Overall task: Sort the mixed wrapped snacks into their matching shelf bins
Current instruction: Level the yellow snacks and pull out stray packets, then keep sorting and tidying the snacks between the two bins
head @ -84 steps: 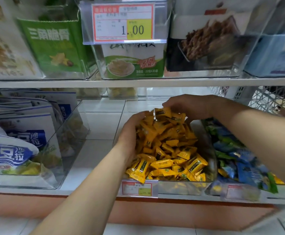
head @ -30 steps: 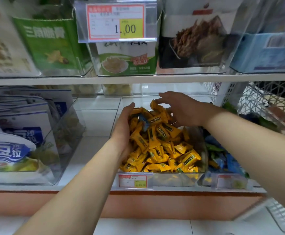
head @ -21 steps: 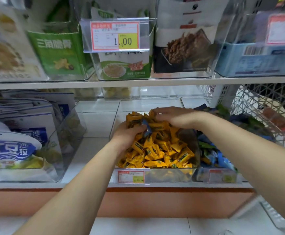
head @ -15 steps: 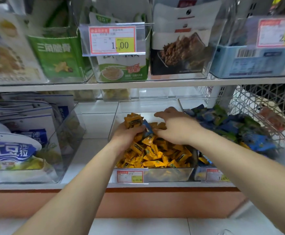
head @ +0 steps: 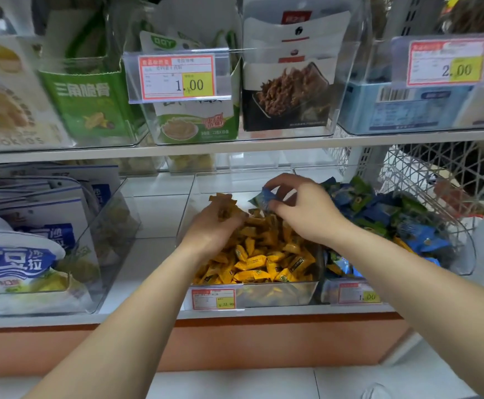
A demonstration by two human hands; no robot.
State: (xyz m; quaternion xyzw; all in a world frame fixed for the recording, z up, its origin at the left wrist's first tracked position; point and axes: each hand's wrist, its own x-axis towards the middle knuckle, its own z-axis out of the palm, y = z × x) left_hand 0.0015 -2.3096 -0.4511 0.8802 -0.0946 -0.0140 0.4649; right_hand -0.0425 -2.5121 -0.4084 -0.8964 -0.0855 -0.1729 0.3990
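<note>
Blue snack (head: 264,198), mid-frame, pinched in right hand (head: 307,211), print blurred. Left hand (head: 212,228) grips yellow snacks (head: 224,207), fingertips hidden behind them. Versus earlier: blue one now lifted off yellow pile (head: 252,260).

Lots of small yellow snacks (head: 252,260) lie heaped in the clear middle bin (head: 275,296); the left hand (head: 215,228) grips a few just above the heap; one blue snack (head: 264,197) is pinched in the right hand (head: 304,211); blue and green snacks (head: 379,208) fill the right bin (head: 467,254) beside it.
</note>
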